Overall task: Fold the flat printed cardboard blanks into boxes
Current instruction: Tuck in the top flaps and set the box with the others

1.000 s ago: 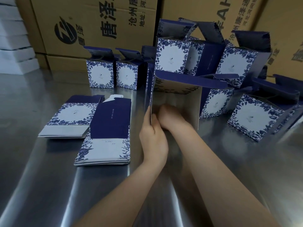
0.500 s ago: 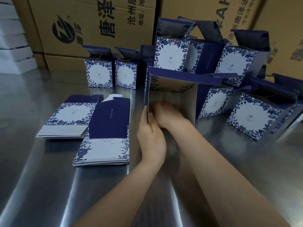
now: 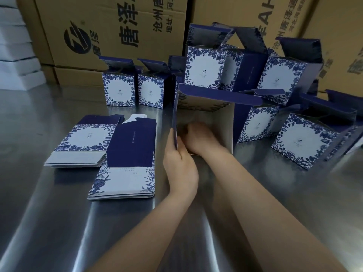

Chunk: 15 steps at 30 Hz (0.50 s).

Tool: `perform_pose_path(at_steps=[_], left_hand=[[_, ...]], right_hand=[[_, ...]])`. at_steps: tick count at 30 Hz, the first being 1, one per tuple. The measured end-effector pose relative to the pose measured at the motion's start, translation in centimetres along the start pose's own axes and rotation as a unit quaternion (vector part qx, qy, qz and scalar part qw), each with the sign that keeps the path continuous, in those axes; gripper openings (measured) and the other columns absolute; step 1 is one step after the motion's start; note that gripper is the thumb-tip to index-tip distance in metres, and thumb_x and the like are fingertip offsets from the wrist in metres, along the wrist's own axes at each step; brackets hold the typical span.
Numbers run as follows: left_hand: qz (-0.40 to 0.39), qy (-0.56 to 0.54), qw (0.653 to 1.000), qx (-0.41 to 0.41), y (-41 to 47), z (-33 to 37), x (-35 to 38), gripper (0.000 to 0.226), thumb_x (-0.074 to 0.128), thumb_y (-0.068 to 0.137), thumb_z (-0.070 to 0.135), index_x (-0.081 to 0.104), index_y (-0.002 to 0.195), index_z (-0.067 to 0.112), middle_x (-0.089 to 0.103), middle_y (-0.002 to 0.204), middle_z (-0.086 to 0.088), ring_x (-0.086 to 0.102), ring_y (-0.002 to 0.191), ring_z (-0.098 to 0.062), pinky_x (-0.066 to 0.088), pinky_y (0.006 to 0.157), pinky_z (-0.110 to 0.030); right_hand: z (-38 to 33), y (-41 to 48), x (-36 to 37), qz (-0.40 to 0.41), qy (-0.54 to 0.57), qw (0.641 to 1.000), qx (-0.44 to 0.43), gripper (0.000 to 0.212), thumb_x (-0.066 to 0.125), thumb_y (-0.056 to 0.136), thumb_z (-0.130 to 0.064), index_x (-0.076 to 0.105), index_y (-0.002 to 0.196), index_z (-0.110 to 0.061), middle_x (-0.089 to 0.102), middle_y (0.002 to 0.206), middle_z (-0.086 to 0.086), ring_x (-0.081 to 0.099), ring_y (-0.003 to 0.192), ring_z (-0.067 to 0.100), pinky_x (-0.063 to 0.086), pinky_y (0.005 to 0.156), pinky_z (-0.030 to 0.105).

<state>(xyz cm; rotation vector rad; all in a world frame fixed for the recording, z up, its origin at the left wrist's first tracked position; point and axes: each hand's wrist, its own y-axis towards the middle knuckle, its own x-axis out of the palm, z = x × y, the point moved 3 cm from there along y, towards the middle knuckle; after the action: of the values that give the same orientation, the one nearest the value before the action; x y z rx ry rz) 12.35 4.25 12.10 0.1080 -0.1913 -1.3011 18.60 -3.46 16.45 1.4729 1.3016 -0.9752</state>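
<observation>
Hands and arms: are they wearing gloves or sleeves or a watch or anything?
No gloves. The left hand and the right hand are both bare, and so are both forearms right down to the picture's edge. No sleeve, watch or bracelet shows. I see no ring on the left hand; the right hand's fingers are too blurry to tell.

Dim cool light, streaky glare on steel table (image 3: 59, 222), wide-angle edge bending

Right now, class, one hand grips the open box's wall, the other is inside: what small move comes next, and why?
Probably press the right hand deeper to seat the far end: it is inside the open box, and the left hand pinches the left wall as a brace.
</observation>
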Motion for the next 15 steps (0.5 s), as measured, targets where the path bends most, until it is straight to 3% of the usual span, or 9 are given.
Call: perform_pose_path(at_steps=[2, 4, 6, 8, 11, 13, 15], left_hand=[[0.005, -0.002, 1.000, 0.007, 0.1, 0.0, 0.0, 0.042, 0.032, 0.107, 0.025, 0.048, 0.142, 0.012, 0.059, 0.135, -0.008, 0.053, 0.127, -0.021, 0.040, 0.107, -0.038], [0.009, -0.001, 1.000, 0.005, 0.2, -0.2, 0.0, 0.042, 0.031, 0.107, 0.026, 0.050, 0.140, 0.009, 0.060, 0.132, -0.013, 0.054, 0.124, -0.026, 0.041, 0.105, -0.042], [0.008, 0.003, 1.000, -0.002, 0.2, -0.4, 0.1, 0.041, 0.032, 0.107, 0.027, 0.053, 0.135, 0.005, 0.061, 0.128, -0.017, 0.056, 0.121, -0.030, 0.042, 0.103, -0.045], [0.007, 0.006, 1.000, -0.005, 0.2, -0.5, 0.1, 0.041, 0.033, 0.107, 0.027, 0.055, 0.131, 0.003, 0.062, 0.125, -0.018, 0.057, 0.118, -0.031, 0.042, 0.102, -0.045], [0.010, 0.013, 1.000, -0.001, 0.4, -0.5, 0.1, 0.041, 0.034, 0.107, 0.027, 0.056, 0.130, 0.002, 0.064, 0.124, -0.017, 0.058, 0.117, -0.030, 0.042, 0.101, -0.043], [0.006, 0.014, 1.000, 0.001, 0.4, -0.5, 0.1, 0.041, 0.033, 0.107, 0.027, 0.055, 0.132, 0.003, 0.063, 0.125, -0.017, 0.057, 0.118, -0.030, 0.042, 0.102, -0.044], [0.004, 0.015, 1.000, 0.005, 0.4, -0.4, 0.0, 0.041, 0.032, 0.107, 0.027, 0.053, 0.136, 0.007, 0.062, 0.128, -0.017, 0.056, 0.120, -0.030, 0.042, 0.103, -0.045]], right_hand=[[0.8, -0.1, 0.1, 0.046, 0.010, 0.998, 0.045, 0.037, 0.046, 0.099, -0.025, 0.042, 0.062, -0.025, 0.053, 0.072, 0.000, 0.048, 0.068, 0.016, 0.040, 0.067, 0.031], [1.1, -0.3, 0.4, 0.039, -0.001, 0.996, 0.075, 0.031, 0.046, 0.098, -0.024, 0.050, 0.068, -0.020, 0.065, 0.090, 0.009, 0.054, 0.077, 0.021, 0.044, 0.069, 0.032], [1.3, -0.1, 1.0, -0.006, -0.048, 0.996, 0.074, 0.027, 0.042, 0.100, -0.028, 0.063, 0.093, -0.013, 0.066, 0.109, 0.013, 0.059, 0.097, 0.027, 0.047, 0.080, 0.034], [1.1, 0.2, 1.1, -0.046, -0.079, 0.994, 0.061, 0.033, 0.036, 0.101, -0.031, 0.060, 0.116, -0.014, 0.062, 0.121, 0.014, 0.053, 0.112, 0.032, 0.043, 0.091, 0.036], [1.0, 0.6, 1.0, -0.085, -0.069, 0.991, 0.074, 0.035, 0.032, 0.103, -0.029, 0.054, 0.126, -0.014, 0.056, 0.130, 0.017, 0.047, 0.120, 0.035, 0.042, 0.097, 0.038], [1.0, 0.4, 0.7, -0.057, -0.058, 0.994, 0.069, 0.031, 0.036, 0.102, -0.027, 0.060, 0.116, -0.013, 0.059, 0.124, 0.017, 0.051, 0.116, 0.033, 0.044, 0.090, 0.036], [1.2, -0.1, 0.4, 0.013, -0.020, 0.997, 0.070, 0.025, 0.043, 0.098, -0.022, 0.060, 0.079, -0.018, 0.066, 0.098, 0.012, 0.061, 0.096, 0.030, 0.043, 0.073, 0.032]])
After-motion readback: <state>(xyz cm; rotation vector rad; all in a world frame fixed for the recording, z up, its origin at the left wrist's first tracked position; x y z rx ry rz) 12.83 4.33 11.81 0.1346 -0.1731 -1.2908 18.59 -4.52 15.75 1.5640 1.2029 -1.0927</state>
